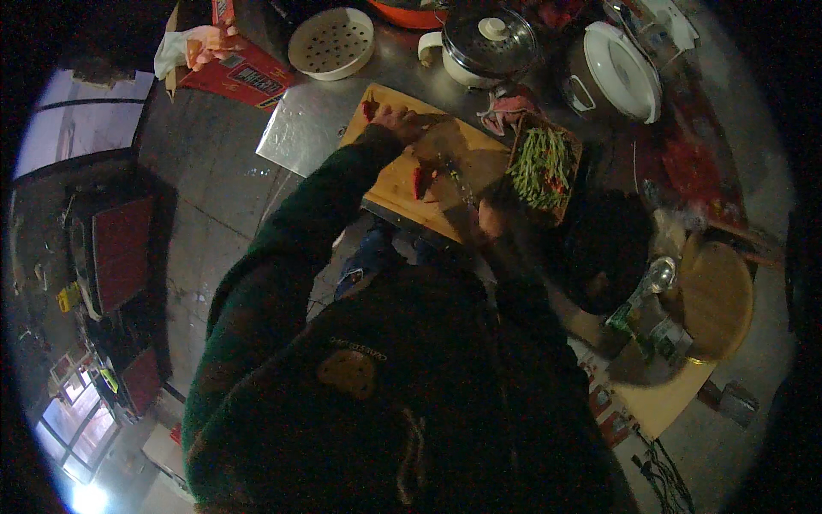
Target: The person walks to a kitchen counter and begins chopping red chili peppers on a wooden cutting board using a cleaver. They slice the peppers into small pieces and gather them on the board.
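Observation:
A wooden cutting board lies before me on a metal table. On its far left part is my left hand, fingers curled, beside a red pepper piece; whether the fingers grip anything is unclear. Another red pepper piece lies mid-board. At the board's near right edge, my right hand is closed around the handle of what looks like a knife, its blade pointing away over the board, small bits beside it. Dim light blurs its outline. A rectangular basket of cut green vegetable strips with red bits stands right of the board.
Beyond the board are a white perforated pan, a lidded pot and a pink cloth. A red carton is at far left; a white-rimmed glass lid leans at right. A round board lies lower right.

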A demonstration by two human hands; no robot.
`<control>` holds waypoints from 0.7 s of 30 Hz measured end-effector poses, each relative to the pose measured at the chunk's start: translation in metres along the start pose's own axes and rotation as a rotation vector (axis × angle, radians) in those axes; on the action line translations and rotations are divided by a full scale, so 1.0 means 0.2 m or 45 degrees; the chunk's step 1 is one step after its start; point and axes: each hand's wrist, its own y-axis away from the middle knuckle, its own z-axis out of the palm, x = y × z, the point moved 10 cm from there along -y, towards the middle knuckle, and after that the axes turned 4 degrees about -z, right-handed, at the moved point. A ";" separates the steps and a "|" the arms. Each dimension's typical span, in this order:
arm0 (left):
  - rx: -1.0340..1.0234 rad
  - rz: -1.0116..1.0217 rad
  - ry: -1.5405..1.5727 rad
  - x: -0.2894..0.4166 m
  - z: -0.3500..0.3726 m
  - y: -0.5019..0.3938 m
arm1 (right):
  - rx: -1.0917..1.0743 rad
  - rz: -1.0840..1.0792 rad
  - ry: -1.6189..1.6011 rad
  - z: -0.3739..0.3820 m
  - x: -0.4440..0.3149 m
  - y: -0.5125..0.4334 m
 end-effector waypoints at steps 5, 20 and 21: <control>-0.015 0.296 -0.218 0.06 -0.04 -0.05 | 1.226 -0.392 -0.354 -0.01 0.10 0.12; 0.195 -0.746 0.450 0.04 0.27 0.75 | 0.454 -0.232 -0.462 -0.19 -0.41 0.29; 0.328 -0.736 0.437 0.04 0.21 0.77 | 0.532 -0.290 -0.443 -0.22 -0.44 0.30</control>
